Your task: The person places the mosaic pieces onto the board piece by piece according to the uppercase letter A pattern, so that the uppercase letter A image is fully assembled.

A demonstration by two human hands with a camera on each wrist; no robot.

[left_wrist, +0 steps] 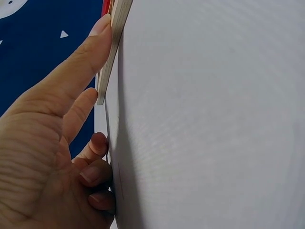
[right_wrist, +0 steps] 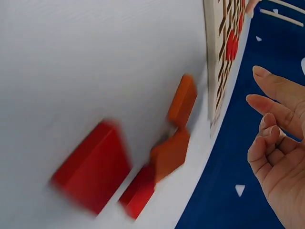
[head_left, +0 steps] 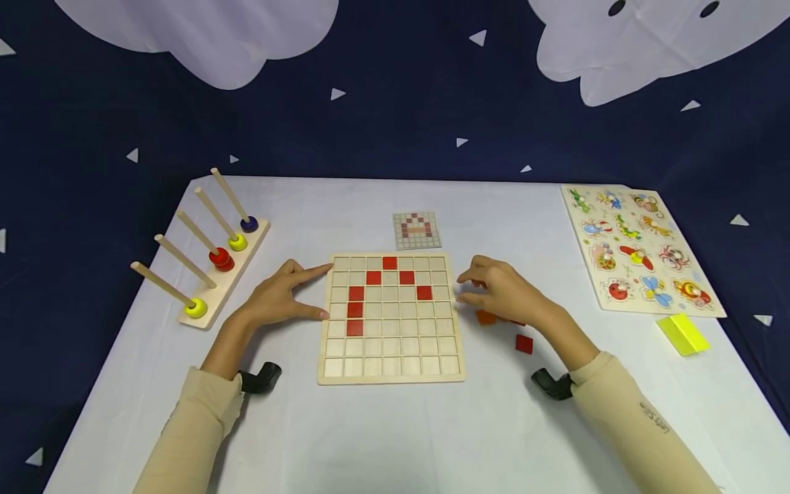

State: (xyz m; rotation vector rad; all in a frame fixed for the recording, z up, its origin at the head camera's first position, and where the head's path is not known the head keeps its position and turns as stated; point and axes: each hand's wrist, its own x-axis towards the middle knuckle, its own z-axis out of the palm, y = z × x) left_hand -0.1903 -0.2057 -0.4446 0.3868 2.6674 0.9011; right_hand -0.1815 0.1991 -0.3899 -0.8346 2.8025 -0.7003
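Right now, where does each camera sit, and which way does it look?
Head: on the head, facing forward and down at the wooden grid board; left hand, right hand and beige sleeves show.
Left wrist: worn there, facing the board's edge; left hand shows.
Right wrist: worn there, facing loose red tiles and orange tiles; mostly right hand shows.
Head and right wrist both show the board and loose tiles.

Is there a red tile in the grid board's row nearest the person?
No, the nearest red tile on the grid board sits two rows farther away, and that near row is bare.
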